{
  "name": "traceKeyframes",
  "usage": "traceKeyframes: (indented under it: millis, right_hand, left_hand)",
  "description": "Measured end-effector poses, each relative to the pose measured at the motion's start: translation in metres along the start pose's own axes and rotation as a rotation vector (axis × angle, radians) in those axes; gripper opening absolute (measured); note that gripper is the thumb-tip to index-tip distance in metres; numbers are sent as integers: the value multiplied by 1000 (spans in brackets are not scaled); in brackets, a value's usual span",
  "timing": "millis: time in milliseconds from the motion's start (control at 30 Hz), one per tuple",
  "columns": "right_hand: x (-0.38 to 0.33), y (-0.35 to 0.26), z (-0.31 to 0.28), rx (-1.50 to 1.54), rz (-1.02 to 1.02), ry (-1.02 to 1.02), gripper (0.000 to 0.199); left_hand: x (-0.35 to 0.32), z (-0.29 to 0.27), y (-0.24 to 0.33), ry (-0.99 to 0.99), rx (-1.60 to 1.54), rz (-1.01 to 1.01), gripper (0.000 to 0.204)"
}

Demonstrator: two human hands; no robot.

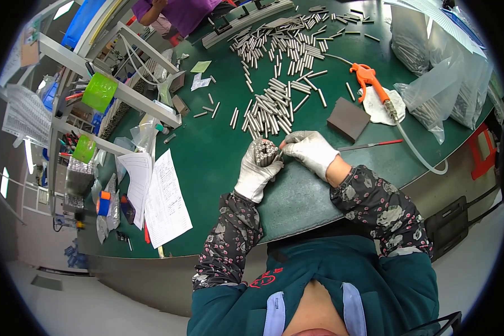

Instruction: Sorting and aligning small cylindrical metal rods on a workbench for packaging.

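Note:
In my gloved left hand (253, 171) stands a bundle of short metal pins (266, 152), their round ends facing up and the fingers wrapped about them. My gloved right hand (311, 150) is just to the right of the bundle, its thumb and fingertips drawn together near the pins. Whatever those fingertips may hold is too small to make out. Just beyond both hands lies a loose heap of similar metal pins (271, 109) on the green table (218, 157). More pins (302, 42) spread toward the far side.
An orange air gun (371, 84) with a hose rests on a white cloth (396, 105) at right, beside a brown block (348, 119) and a red-handled tool (378, 144). Plastic bags of pins (431, 106) stand far right. Paper sheets (165, 201) lie left, below a metal shelf frame (145, 101).

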State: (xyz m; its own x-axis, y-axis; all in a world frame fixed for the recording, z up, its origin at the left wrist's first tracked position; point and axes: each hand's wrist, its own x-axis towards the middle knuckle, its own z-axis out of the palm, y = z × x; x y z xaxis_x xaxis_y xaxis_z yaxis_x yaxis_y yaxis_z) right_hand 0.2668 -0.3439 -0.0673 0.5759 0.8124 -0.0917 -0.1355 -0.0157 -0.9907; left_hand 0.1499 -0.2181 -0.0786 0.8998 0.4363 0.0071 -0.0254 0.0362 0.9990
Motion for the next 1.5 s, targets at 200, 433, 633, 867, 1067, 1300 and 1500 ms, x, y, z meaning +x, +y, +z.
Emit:
traceKeyframes:
  millis: [200,433,633,867,1067,1300,1500]
  right_hand:
    - [0,1,2,6,-11,3,20]
    - [-2,-4,2,-22,21,16,18]
    - [-2,-3,3,15,40,8,18]
    - [1,3,3,20,-25,-21,19]
    - [2,5,4,52,-33,-10,19]
    - [1,3,3,24,-8,-17,19]
    - [0,4,2,32,-9,-33,18]
  left_hand:
    - [0,1,4,26,-33,-3,47]
    - [1,-1,2,24,7,-35,55]
    - [-1,2,6,47,-43,-42,49]
    - [-1,0,7,13,-88,-45,46]
    - [1,-1,4,18,-45,-19,48]
    - [0,-2,-3,40,-24,29,54]
    - [-1,0,-3,37,-2,29,51]
